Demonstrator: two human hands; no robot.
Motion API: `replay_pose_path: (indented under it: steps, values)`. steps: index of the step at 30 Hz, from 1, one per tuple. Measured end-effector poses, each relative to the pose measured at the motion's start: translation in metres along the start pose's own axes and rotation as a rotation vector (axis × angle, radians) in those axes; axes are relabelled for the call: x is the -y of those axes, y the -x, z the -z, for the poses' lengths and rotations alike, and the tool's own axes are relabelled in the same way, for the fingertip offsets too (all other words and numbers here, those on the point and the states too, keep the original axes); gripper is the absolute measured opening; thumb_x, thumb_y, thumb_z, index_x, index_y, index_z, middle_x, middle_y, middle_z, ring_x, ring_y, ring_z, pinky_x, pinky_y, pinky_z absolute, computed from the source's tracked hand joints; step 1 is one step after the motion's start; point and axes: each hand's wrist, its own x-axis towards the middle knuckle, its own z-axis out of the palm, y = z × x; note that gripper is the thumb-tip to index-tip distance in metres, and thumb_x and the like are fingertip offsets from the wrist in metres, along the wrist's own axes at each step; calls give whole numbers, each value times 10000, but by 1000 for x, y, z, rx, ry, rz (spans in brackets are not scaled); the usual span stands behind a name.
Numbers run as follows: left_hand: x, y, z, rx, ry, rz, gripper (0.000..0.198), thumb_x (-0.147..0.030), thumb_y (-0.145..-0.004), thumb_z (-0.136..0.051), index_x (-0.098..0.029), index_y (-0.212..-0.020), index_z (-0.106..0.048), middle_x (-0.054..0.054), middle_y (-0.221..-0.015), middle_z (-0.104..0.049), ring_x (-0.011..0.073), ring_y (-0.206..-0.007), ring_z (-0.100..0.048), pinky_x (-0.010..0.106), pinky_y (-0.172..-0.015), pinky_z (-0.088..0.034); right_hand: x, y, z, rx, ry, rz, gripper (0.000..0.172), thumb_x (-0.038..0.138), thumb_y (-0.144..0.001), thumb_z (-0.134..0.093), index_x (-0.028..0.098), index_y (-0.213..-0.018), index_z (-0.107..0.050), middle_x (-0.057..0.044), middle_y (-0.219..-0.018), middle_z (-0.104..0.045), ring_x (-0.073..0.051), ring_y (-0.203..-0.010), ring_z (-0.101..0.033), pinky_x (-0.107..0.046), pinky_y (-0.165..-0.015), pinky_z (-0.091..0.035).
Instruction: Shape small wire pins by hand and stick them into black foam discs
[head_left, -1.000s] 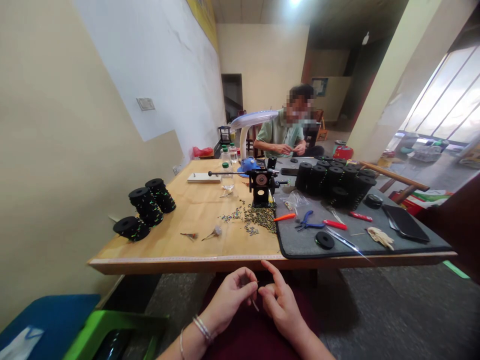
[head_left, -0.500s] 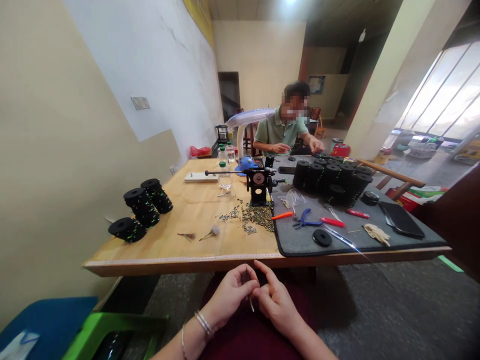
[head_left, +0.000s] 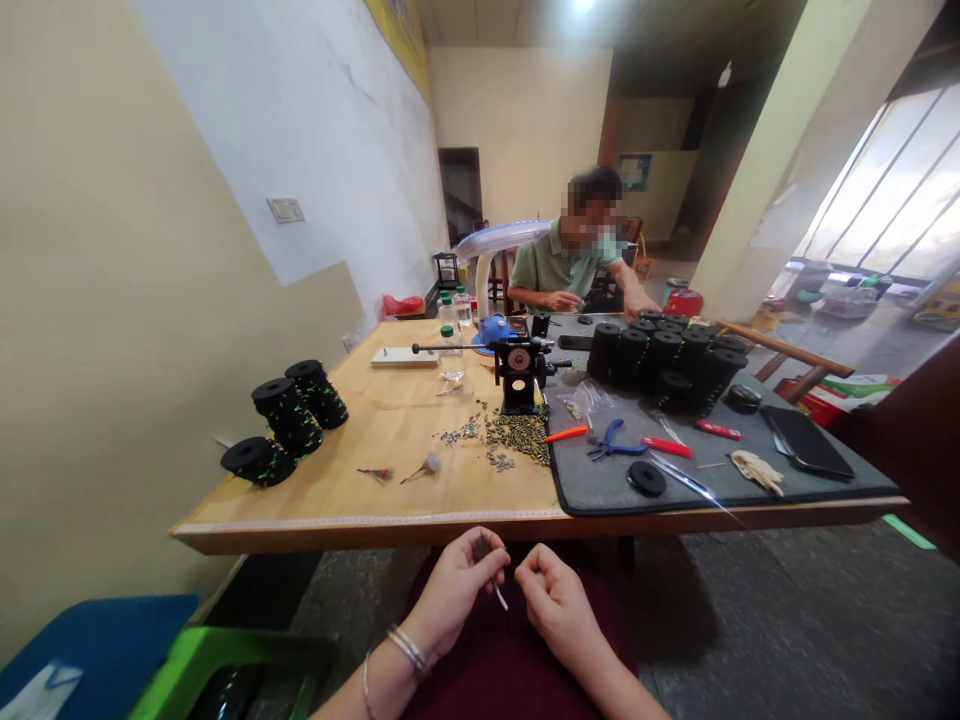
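Pale strip (head_left: pixel 502 598) in left fingers (head_left: pixel 489 570)

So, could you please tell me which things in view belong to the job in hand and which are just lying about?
In use:
thin pale strip, held by the left hand
right hand, pinched; contents unclear

Apparently just lying about:
blue-handled pliers
silver tweezers
black spools at table's left
nearest green-capped bottle

The left hand (head_left: pixel 466 578) sits just beside the right hand (head_left: pixel 555 594), fingertips (head_left: pixel 524 576) facing across a narrow gap — both curled into a pinch — with the forearms (head_left: pixel 619 678) angling inward behind them.
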Motion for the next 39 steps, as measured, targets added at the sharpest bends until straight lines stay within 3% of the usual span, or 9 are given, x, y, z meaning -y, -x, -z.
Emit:
replay_pose_path:
  steps: [8, 18, 31, 39]
  values:
    - [8, -1, 5, 76, 279, 205, 338, -287, -634, -768, -123, -784, -514, -25, -696, -535, 35, -554, -469, 155, -520, -345, -5, 1, -3, -34, -34, 3, 349, 485, -820, -470, 167, -706, -381, 92, -454, -315, -18, -384, -250, -141, -389, -186]
    - [7, 0, 3, 59, 287, 188, 333, -285, -643, -762, -121, -782, -507, -23, -687, -536, 38, -549, -466, 163, -516, -347, -2, 4, -4, 11, 30, 15, 338, 462, -833, -466, 161, -699, -390, 80, -467, -333, -24, -413, -263, -147, -406, -193]
    - [3, 2, -1, 47, 195, 131, 315, -303, -649, -746, -118, -756, -515, -39, -621, -500, 41, -536, -447, 160, -507, -336, 2, 2, -6, -5, -4, -13, 384, 517, -808, -473, 160, -691, -392, 84, -453, -333, -21, -393, -264, -145, -388, -187]
    - [6, 0, 0, 33, -114, 22, 284, -368, -720, -647, -124, -766, -508, -33, -537, -509, 50, -440, -373, 180, -432, -275, -8, -4, -5, -31, -81, -38, 402, 547, -798, -488, 167, -718, -384, 96, -451, -327, -13, -368, -249, -138, -366, -165]
